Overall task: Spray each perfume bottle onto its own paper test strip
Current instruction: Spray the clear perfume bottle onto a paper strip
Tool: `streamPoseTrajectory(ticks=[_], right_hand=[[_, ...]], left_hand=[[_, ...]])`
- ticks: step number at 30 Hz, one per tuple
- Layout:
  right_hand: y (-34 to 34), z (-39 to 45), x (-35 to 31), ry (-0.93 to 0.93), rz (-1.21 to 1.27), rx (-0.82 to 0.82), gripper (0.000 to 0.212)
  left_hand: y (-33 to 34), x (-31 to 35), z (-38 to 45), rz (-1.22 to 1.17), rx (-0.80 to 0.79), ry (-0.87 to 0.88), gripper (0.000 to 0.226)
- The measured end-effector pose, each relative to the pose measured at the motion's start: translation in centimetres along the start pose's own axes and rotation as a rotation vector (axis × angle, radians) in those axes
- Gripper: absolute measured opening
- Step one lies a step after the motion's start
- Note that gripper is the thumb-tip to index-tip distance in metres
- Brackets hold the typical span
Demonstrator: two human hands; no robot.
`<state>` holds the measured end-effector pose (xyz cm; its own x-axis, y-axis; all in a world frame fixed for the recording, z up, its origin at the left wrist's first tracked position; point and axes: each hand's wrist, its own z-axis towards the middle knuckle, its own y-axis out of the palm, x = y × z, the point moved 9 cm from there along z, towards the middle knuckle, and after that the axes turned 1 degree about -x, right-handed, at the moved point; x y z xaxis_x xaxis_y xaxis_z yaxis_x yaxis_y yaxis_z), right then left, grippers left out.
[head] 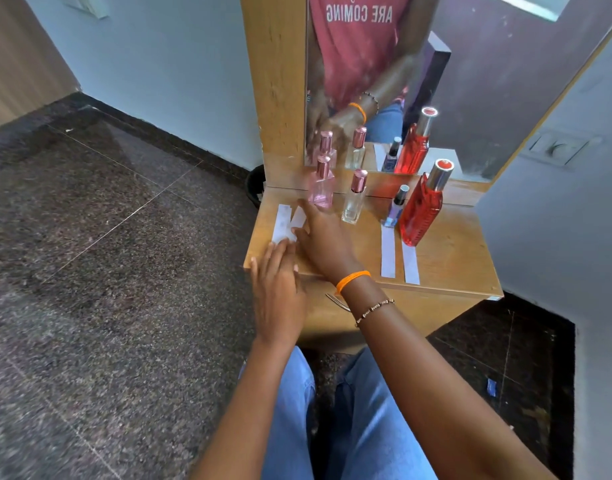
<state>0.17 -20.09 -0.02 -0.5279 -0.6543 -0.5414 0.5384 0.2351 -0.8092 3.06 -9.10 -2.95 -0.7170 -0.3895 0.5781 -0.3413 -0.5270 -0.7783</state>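
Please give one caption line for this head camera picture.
Both hands arrange white paper strips beside four capped perfume bottles on a wooden dressing table.

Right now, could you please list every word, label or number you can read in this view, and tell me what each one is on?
"ARE COMING": white capitals on the red T-shirt reflected in the mirror, so it shows reversed; the line above is cut off.
Red perfume bottle: no readable label.
Pink perfume bottle, clear bottle, small dark bottle: nothing legible.
Paper test strips: faint marks at most, too blurred to read.
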Motion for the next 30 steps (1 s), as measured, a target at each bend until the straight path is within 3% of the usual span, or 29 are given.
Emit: streamPoseTrajectory(ticks=[4, 10, 14, 18, 20, 22, 24, 27, 30], right_hand=[[1.2, 0.3, 0.5, 0.057, -0.109, -0.023, 0.034], [0.8, 0.2, 0.8, 0.069, 0.025, 0.068, 0.028], [-0.2, -0.3, 0.7, 0.072, 0.299, 0.206, 0.028], [0.2, -0.4, 1.0, 0.149, 0.618, 0.225, 0.035], [0.5, -0.2, 1.0, 0.144, 0.489, 0.214, 0.038], [0.7, 0.0, 0.9, 0.125, 0.205, 0.201, 0.047], [0.8, 0.0, 0.3, 0.068, -0.003, 0.191, 0.041], [0.6, -0.1, -0.1, 0.04, -0.002, 0.179, 0.03], [0.6, -0.1, 0.7, 0.089, 0.225, 0.19, 0.033]], left_hand=[[0.3, -0.2, -0.2, 0.03, 0.007, 0.034, 0.049], [0.3, -0.1, -0.3, 0.009, 0.036, 0.028, 0.05], [0.1, -0.1, -0.3, 0.007, 0.056, 0.032, 0.05], [0.0, 0.0, -0.4, 0.015, 0.049, 0.035, 0.052], [0.0, 0.0, -0.4, 0.017, 0.049, 0.032, 0.052], [0.0, 0.0, -0.4, 0.021, 0.05, 0.032, 0.051], [0.0, 0.0, -0.4, 0.023, 0.05, 0.028, 0.051], [0.0, 0.0, -0.4, 0.022, 0.053, 0.028, 0.05], [0.0, 0.1, -0.4, 0.032, 0.05, 0.031, 0.053]])
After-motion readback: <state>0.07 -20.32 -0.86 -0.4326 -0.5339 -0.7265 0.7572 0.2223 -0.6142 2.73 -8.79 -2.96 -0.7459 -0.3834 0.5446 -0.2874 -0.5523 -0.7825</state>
